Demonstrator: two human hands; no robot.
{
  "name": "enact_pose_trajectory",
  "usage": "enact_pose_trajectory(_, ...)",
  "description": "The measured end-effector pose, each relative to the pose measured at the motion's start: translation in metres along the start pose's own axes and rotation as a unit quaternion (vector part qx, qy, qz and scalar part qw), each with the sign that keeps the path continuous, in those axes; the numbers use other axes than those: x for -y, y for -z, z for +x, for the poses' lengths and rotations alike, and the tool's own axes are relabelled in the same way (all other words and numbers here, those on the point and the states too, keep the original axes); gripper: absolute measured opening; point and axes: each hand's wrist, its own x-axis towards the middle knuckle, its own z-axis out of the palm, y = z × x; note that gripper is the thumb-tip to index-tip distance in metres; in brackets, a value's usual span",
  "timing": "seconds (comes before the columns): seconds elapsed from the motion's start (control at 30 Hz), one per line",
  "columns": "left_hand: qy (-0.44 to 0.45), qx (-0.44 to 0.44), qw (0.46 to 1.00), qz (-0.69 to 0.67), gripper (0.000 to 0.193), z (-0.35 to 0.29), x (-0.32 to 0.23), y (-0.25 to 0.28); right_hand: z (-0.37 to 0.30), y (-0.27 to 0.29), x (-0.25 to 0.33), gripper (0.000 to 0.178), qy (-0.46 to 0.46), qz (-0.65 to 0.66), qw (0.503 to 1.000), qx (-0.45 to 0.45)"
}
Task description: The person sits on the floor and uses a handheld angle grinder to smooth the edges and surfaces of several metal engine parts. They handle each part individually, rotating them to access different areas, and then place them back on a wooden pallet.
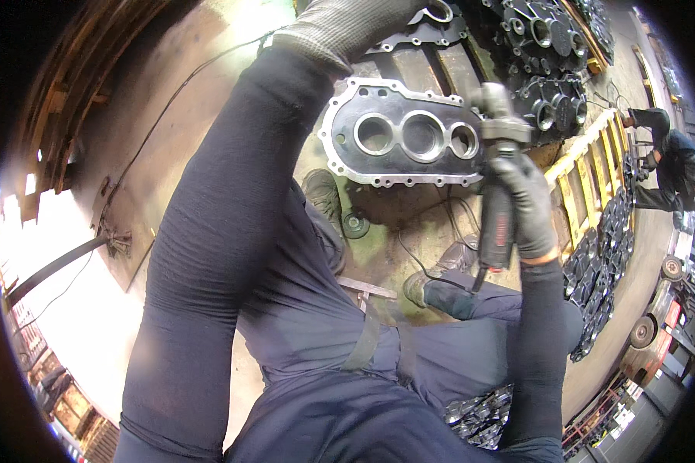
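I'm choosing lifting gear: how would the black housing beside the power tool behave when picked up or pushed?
The housing is probably stiff and heavy, judging by its cast-metal look. Its broad, flattish shape suggests it would slide rather than roll.

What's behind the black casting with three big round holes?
The black casting shows dim greyish surfaces through its round holes, too unclear to identify. The rest behind it is covered.

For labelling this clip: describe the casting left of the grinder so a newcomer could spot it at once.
Follow the black right sleeve up to the gloved right hand gripping an angle grinder. Left of that tool is an oblong black casting. Unlike the darker castings crowded at upper right, it shows a bright bare-metal rim around three silver-ringed bores in a row.
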Motion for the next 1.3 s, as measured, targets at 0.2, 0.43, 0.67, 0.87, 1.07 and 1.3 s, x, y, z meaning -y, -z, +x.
enact_pose_trajectory(0.2, -0.043, 0.033, 0.993, 0.104, 0.036, -0.005, 0.003, -0.028, -0.052, 0.079, 0.007, 0.057, 0.035, 0.107, 0.983, -0.144)
enact_pose_trajectory(0.43, -0.167, 0.191, 0.930, 0.266, 0.040, -0.018, 0.025, -0.096, -0.080, 0.123, -0.056, 0.073, 0.005, 0.161, 0.968, -0.195)
enact_pose_trajectory(0.67, -0.166, 0.376, 0.859, 0.305, 0.042, -0.053, 0.021, -0.140, -0.082, 0.106, -0.113, 0.050, -0.102, 0.114, 0.971, -0.186)
enact_pose_trajectory(0.87, -0.181, 0.331, 0.877, 0.296, 0.038, -0.041, 0.021, -0.146, -0.063, 0.104, -0.139, 0.041, -0.140, 0.068, 0.974, -0.162)
enact_pose_trajectory(1.07, -0.179, 0.296, 0.893, 0.288, 0.039, -0.021, 0.013, -0.138, -0.036, 0.107, -0.148, 0.044, -0.174, 0.097, 0.971, -0.133)
enact_pose_trajectory(1.3, -0.132, 0.265, 0.926, 0.232, 0.043, -0.007, 0.007, -0.115, -0.006, 0.105, -0.148, 0.051, -0.168, 0.127, 0.966, -0.146)
